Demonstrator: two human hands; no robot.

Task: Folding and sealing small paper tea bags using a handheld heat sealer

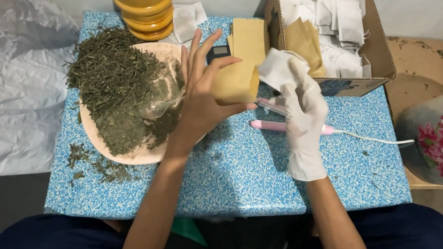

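- Low blue-and-white speckled table [230, 176] against a pale wall; the person sits at its near edge, both forearms reaching over it.
- Left hand [199, 95]: bare, fingers spread upward, thumb and palm closed around a tan paper envelope [236, 83], held above the table.
- Right hand [303, 111]: in a white glove, pinching a white filter pouch [278, 68] at the envelope's mouth; the pouch touches the envelope's right edge.
- Pink wand-like tool [275, 126] with white cord [372, 141]: lies on the table just under the right hand.
- Clear plastic spoon [159, 107]: just left of the left hand, resting in the leaves.
- Pink plate [137, 155] heaped with dried green leaves [116, 79]: left of the left hand; loose crumbs spilled beside it.
- Stack of tan envelopes [249, 40]: just beyond both hands.
- Small dark scale [217, 53]: beyond the left hand, partly hidden.
- Cardboard box [377, 40] of white pouches: beyond and right of the right hand.
- Yellow ribbed jar [146, 9]: far beyond the left hand.
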